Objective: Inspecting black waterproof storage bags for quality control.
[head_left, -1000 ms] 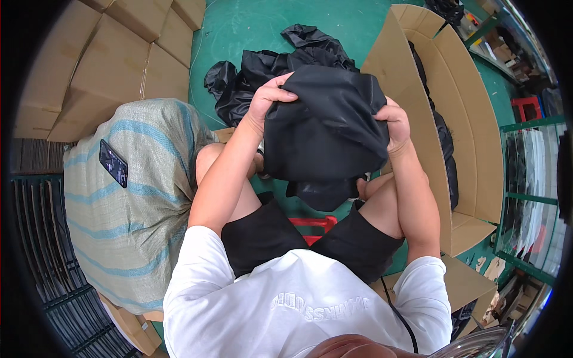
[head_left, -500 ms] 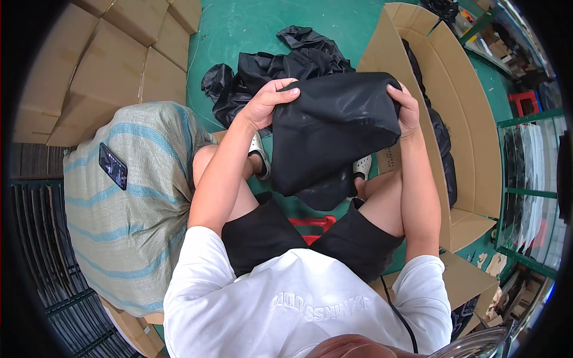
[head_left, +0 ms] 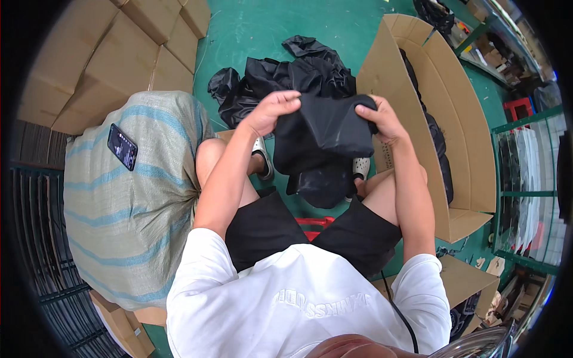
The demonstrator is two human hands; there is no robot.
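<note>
A folded piece of black, slightly shiny fabric [head_left: 325, 128] hangs in front of me between both hands. My left hand [head_left: 271, 113] pinches its upper left edge, thumb on top. With fingers behind it and thumb on the near side, my right hand [head_left: 384, 118] grips the upper right corner. Below it, over the floor between my feet, shows another rounded black part [head_left: 322, 186]; whether it is the same piece I cannot tell. Just beyond lies a crumpled heap of black fabric [head_left: 280, 74] on the green floor.
At right stands a long open carton [head_left: 468, 131] with black bundles [head_left: 439, 140] inside. A striped woven sack [head_left: 119, 232] sits at my left, a phone [head_left: 122, 147] lying on it. Stacked cartons [head_left: 113, 65] rise behind. A red stool [head_left: 313, 224] shows between my legs.
The held fabric looks smaller and more folded, and my hands have come closer together. My right hand has moved left and slightly nearer to me.
</note>
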